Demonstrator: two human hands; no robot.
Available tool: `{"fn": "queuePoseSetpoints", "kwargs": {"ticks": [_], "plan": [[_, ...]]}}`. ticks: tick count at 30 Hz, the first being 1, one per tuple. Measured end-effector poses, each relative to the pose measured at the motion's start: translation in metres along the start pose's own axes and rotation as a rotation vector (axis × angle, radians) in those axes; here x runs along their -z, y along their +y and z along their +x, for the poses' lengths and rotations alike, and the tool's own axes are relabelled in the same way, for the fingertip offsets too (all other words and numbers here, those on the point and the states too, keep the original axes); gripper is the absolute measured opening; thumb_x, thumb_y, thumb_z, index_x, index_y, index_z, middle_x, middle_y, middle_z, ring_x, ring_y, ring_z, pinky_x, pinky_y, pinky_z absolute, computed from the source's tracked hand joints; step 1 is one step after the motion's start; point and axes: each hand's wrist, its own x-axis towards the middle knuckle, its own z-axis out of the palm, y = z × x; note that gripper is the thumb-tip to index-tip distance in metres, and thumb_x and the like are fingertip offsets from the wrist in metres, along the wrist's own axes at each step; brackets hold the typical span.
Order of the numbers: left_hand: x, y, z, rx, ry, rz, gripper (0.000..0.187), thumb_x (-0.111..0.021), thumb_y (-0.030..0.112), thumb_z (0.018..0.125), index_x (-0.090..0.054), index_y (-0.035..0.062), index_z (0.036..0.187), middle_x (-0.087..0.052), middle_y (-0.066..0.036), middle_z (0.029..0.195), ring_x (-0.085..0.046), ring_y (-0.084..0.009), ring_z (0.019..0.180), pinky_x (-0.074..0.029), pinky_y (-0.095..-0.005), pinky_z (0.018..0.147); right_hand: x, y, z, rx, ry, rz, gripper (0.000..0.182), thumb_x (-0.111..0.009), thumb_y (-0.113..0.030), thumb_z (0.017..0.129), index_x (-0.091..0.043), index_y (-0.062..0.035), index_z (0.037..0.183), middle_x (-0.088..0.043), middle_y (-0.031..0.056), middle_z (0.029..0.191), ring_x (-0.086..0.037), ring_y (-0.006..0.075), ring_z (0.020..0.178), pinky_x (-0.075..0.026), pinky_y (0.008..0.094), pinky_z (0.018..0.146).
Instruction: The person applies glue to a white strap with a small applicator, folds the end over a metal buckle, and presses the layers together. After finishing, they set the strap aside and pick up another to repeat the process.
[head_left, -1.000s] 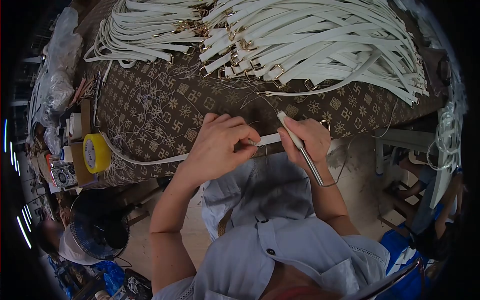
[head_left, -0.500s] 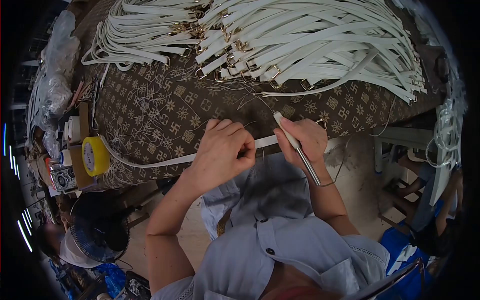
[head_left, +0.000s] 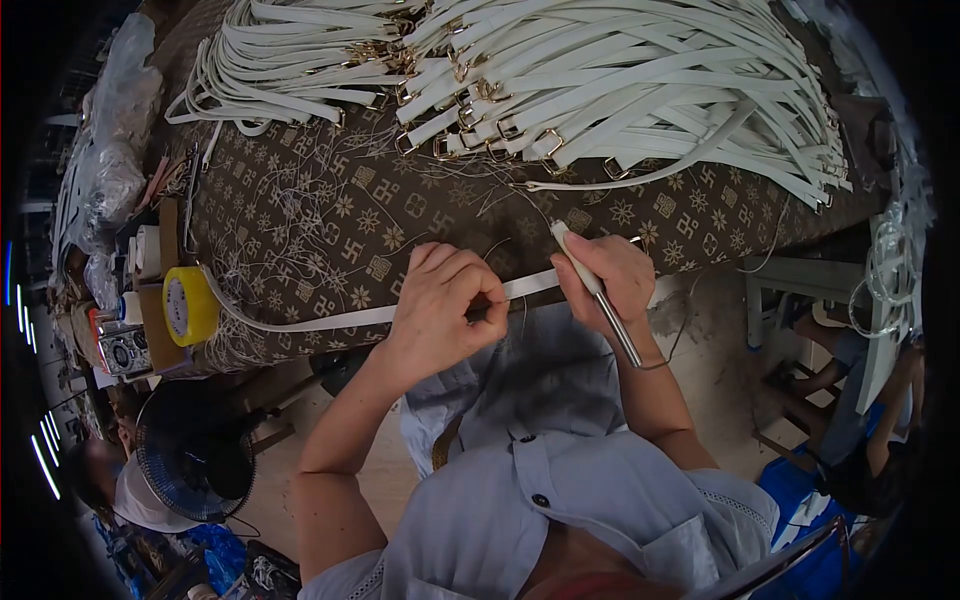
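A white belt (head_left: 350,320) stretches along the near edge of the cloth-covered table and passes beneath both hands. My left hand (head_left: 448,300) is closed on the belt, thumb and forefinger bent into a ring; the exact grip is partly hidden. A loose thread dangles just right of those fingers. My right hand (head_left: 615,280) is wrapped around a pen-like tool (head_left: 598,290), white at its upper part and metal toward me, with a thin cord at the metal end. The belt continues under this hand, and a bit of its buckle (head_left: 637,240) shows beyond.
White belts with gold buckles (head_left: 640,90) are heaped at the back of the patterned table (head_left: 375,235). Thread scraps (head_left: 285,220) litter its left side. A yellow tape roll (head_left: 190,306) stands at the left edge. Below are a black fan (head_left: 195,455) and another person (head_left: 145,495).
My left hand has shifted slightly, and the gap between its thumb and forefinger shows wider. My right hand keeps the tool in nearly the same place; less of the buckle shows beside it.
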Motion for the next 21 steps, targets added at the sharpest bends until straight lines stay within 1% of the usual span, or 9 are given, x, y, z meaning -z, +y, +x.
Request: {"fn": "queuePoseSetpoints", "kwargs": {"ticks": [1,3,7,9,14,16,17,18,21], "plan": [[0.001,-0.001,-0.001,-0.001,0.002,0.0,0.021,-0.069,0.003,0.06,-0.053,0.0108,0.072,-0.056,0.0,0.075,-0.054,-0.0202,0.071,-0.039,-0.0321,0.077,0.0,0.0,0.0,-0.001,0.003,0.009,0.041,-0.077,0.001,0.067,-0.063,-0.0028,0.105,-0.06,0.0039,0.065,-0.055,0.0175,0.05,-0.041,0.0284,0.045],[0.006,-0.003,-0.004,0.082,0.014,-0.194,0.021,-0.072,0.006,0.062,-0.055,0.0106,0.075,-0.058,0.0,0.08,-0.054,-0.0208,0.076,-0.039,-0.0331,0.079,0.001,0.0,0.0,0.0,0.007,0.011,0.04,-0.077,0.001,0.067,-0.063,-0.0028,0.105,-0.06,0.0042,0.065,-0.055,0.0178,0.05,-0.041,0.0285,0.045],[0.023,0.001,-0.001,0.145,-0.019,-0.196,0.022,-0.076,0.012,0.065,-0.059,0.0103,0.079,-0.059,0.0,0.084,-0.054,-0.0204,0.081,-0.038,-0.0335,0.079,0.0,-0.001,0.001,-0.014,0.018,0.013,0.038,-0.077,0.001,0.068,-0.063,-0.0027,0.103,-0.06,0.0051,0.065,-0.056,0.0185,0.049,-0.041,0.0287,0.045],[0.027,0.001,-0.004,0.056,-0.113,0.13,0.023,-0.077,0.019,0.069,-0.063,0.0108,0.086,-0.059,0.0,0.09,-0.054,-0.0207,0.085,-0.038,-0.0331,0.079,0.0,0.0,0.0,-0.011,0.021,0.008,0.037,-0.077,0.001,0.068,-0.063,-0.0024,0.102,-0.061,0.0056,0.065,-0.056,0.0188,0.049,-0.041,0.0288,0.045],[0.032,-0.007,-0.003,0.115,-0.205,0.125,0.019,-0.072,0.02,0.075,-0.066,0.0113,0.09,-0.059,-0.001,0.092,-0.054,-0.0198,0.085,-0.038,-0.0334,0.077,0.001,0.001,-0.004,-0.025,0.037,0.026,0.034,-0.076,0.0,0.07,-0.062,-0.0005,0.101,-0.064,0.009,0.069,-0.057,0.0198,0.051,-0.044,0.029,0.047],[0.033,-0.002,0.002,0.152,-0.206,0.137,0.017,-0.071,0.019,0.077,-0.067,0.0112,0.091,-0.058,0.0,0.092,-0.054,-0.0191,0.085,-0.039,-0.0335,0.076,0.0,0.002,-0.011,-0.188,0.121,0.163,0.031,-0.075,-0.001,0.072,-0.062,0.0011,0.101,-0.065,0.0119,0.073,-0.06,0.0204,0.053,-0.046,0.0292,0.049],[0.031,0.003,0.005,0.082,-0.172,0.168,0.014,-0.07,0.018,0.078,-0.067,0.011,0.09,-0.059,0.0,0.09,-0.054,-0.0185,0.083,-0.039,-0.0331,0.075,0.001,0.0,-0.013,-0.24,0.116,0.162,0.029,-0.074,-0.002,0.074,-0.062,0.0021,0.1,-0.066,0.0138,0.076,-0.062,0.0216,0.056,-0.048,0.0292,0.052],[0.03,0.005,0.007,0.011,-0.14,0.197,0.012,-0.069,0.017,0.079,-0.067,0.0109,0.089,-0.059,0.0,0.089,-0.055,-0.018,0.082,-0.039,-0.0328,0.074,0.001,0.001,-0.01,-0.239,0.115,0.158,0.029,-0.074,-0.002,0.074,-0.062,0.0021,0.1,-0.066,0.0138,0.076,-0.062,0.0216,0.056,-0.048,0.0292,0.052],[0.028,0.005,0.005,-0.007,-0.186,0.272,0.011,-0.068,0.017,0.08,-0.067,0.0106,0.089,-0.059,0.0,0.088,-0.056,-0.0184,0.081,-0.04,-0.0318,0.074,0.001,0.0,0.0,-0.133,0.103,0.06,0.028,-0.074,-0.002,0.075,-0.063,0.0019,0.1,-0.067,0.0145,0.078,-0.063,0.0231,0.058,-0.049,0.0291,0.053]]}}
